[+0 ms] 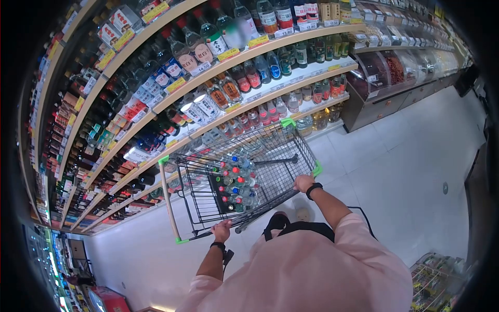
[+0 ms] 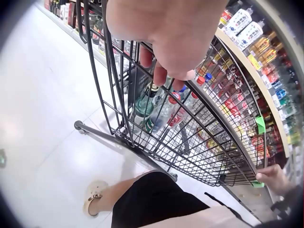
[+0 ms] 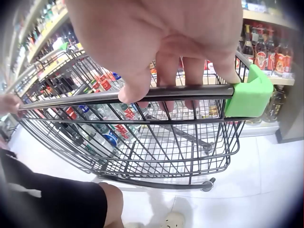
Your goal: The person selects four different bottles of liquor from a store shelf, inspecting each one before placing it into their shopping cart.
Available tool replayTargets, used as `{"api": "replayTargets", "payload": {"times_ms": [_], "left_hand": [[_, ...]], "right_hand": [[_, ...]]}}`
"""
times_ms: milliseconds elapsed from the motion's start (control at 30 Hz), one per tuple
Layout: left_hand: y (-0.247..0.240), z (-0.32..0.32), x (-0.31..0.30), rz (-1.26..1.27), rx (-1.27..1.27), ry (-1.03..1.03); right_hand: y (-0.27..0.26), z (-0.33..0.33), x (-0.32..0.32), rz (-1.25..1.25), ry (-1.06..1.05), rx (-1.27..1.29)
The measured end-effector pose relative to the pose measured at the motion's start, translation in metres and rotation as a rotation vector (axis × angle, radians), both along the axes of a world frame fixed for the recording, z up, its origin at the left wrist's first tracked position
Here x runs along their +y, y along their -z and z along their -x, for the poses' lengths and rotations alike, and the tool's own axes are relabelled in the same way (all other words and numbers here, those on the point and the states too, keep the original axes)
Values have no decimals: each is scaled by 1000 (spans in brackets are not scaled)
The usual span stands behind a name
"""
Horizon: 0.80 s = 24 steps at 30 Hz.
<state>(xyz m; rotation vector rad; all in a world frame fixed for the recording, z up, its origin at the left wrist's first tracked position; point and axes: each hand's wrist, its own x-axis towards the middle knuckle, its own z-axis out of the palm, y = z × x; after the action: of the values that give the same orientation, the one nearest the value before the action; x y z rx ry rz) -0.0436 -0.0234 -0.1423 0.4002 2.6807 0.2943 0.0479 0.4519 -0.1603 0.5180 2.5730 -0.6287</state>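
A black wire shopping cart (image 1: 275, 179) with green corner pieces stands sideways before the person. My left hand (image 1: 222, 230) holds its near side rail close to the handle end, fingers hooked over the bar in the left wrist view. Close to a green corner piece (image 3: 251, 93) at the far end of that side, my right hand (image 1: 304, 183) grips the top rail (image 3: 190, 91), thumb on the near side and fingers beyond. Inside the basket, several clear bottles (image 1: 241, 182) with red, blue and green caps are gathered toward the handle end.
Curved shelves (image 1: 249, 53) full of bottles run along the cart's far side. Clear bulk-food bins (image 1: 395, 70) on a dark counter (image 1: 371, 112) stand at the back right. A wire rack of packets (image 1: 439, 281) is at lower right, and a red box (image 1: 110, 300) at lower left.
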Motion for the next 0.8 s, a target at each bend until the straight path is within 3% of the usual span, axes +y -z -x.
{"api": "replayTargets", "payload": {"times_ms": [367,500,600,800], "left_hand": [[-2,-10,-9,7,81,0],[-4,-14,-7,-7,98,-10],[2,-14,-8,-44,132,-16],[-8,-12,-2,-40,56,-37]], "right_hand": [[12,9,1,101,-57,62],[22,11,3,20,-144,141],[-4,14,6,0,-142,55],[-1,20,9,-30,-141,43]]}}
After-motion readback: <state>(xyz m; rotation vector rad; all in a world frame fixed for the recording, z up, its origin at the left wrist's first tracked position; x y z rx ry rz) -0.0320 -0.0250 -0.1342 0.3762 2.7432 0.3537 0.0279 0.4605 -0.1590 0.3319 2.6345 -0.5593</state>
